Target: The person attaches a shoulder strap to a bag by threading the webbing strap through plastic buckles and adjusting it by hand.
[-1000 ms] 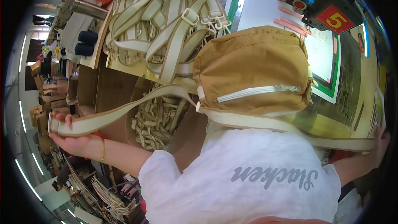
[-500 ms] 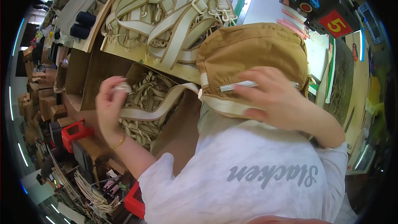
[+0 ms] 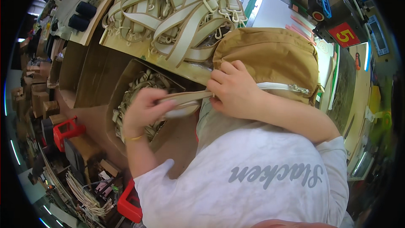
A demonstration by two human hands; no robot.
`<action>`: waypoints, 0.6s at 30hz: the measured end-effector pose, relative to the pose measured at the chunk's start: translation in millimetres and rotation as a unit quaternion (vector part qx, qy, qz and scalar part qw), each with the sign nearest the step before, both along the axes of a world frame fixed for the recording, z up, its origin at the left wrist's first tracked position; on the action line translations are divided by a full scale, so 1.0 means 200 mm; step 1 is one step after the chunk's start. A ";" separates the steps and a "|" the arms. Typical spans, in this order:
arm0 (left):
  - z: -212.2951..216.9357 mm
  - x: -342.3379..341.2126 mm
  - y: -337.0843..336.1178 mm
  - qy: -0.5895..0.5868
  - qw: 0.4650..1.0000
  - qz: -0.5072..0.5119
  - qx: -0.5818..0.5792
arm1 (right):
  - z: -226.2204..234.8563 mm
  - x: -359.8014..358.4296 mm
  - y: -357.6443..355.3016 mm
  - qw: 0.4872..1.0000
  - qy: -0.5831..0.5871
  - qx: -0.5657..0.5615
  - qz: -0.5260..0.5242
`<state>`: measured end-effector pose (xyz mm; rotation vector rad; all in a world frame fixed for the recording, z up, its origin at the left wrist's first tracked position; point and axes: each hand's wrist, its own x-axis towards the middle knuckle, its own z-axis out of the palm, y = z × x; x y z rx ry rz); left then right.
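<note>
L hand point(image 3: 143, 112) grips strap point(image 3: 181, 98) taut; R hand point(image 3: 236, 90) closed, pinning strap end to bag point(image 3: 274, 57); looks like fitting step; next needs exact line-up w/ bag edge.

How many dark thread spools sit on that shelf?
2: the dark spools lie side by side on the shelf at upper left; others may be hidden beyond the picture's rim.

red square sign point(image 3: 345, 35) upper right; cardboard boxes point(image 3: 36, 97) left
</note>
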<state>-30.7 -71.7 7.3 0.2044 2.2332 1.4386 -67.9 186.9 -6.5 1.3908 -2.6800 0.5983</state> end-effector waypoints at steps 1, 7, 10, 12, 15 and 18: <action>0.02 0.01 -0.11 0.024 0.999 0.023 0.006 | -0.01 -0.02 0.02 1.000 -0.012 0.002 -0.014; 0.36 0.59 -1.08 0.371 0.651 0.655 0.098 | 0.02 0.01 0.06 0.997 -0.066 -0.023 -0.020; 0.59 0.54 -1.02 0.401 0.533 0.738 0.104 | 0.00 0.00 0.07 0.996 -0.077 -0.022 -0.027; 0.72 0.62 -1.02 0.416 0.514 0.748 0.059 | -0.01 0.00 0.09 0.997 -0.073 -0.030 -0.026; 0.88 0.71 -1.02 0.435 0.484 0.759 -0.002 | -0.03 0.02 0.10 0.997 -0.069 -0.040 -0.023; 1.03 0.75 -1.00 0.452 0.453 0.766 -0.062 | 0.00 0.02 0.14 0.994 -0.099 -0.042 -0.026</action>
